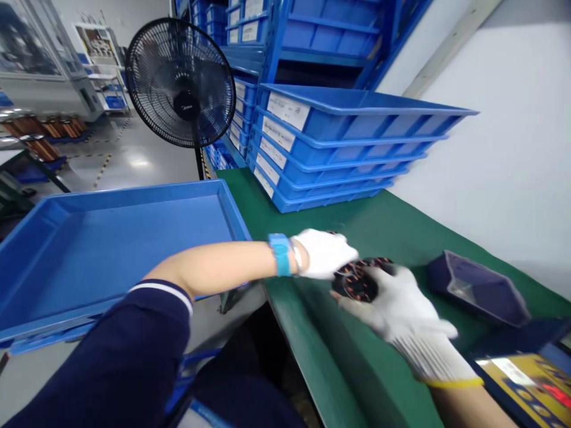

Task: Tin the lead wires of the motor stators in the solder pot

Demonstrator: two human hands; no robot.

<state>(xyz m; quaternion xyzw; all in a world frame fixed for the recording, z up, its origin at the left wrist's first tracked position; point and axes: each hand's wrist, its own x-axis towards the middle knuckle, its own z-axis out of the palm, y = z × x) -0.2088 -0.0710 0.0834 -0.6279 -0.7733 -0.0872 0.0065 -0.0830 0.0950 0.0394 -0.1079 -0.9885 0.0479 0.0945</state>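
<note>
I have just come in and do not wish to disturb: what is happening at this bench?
At the green bench, the gloved right hand holds dark parts with copper-coloured pieces. The gloved left hand is right beside them; blur hides whether it grips anything. A blue tray stands at the left, stacked blue trays rest on the bench, and a dark bin lies to the right.

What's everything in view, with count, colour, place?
Coil-like parts: count unclear, black-copper, right of centre
Bench: one, green, lower right
Bin: one, dark purple, on bench
Box: one, mostly yellow, bottom right
Crates: five, blue, stacked on bench
Tray: one uppermost, blue, left
Fan: one, black, behind tray
Rack: one, blue, behind crates
Rack bins: several, blue, on rack
Spools: several, copper, far left
Machine: one, grey, upper left
Wristband: one, blue, left wrist
Left hand: one, white-gloved, centre
Right hand: one, white-gloved, right
</note>
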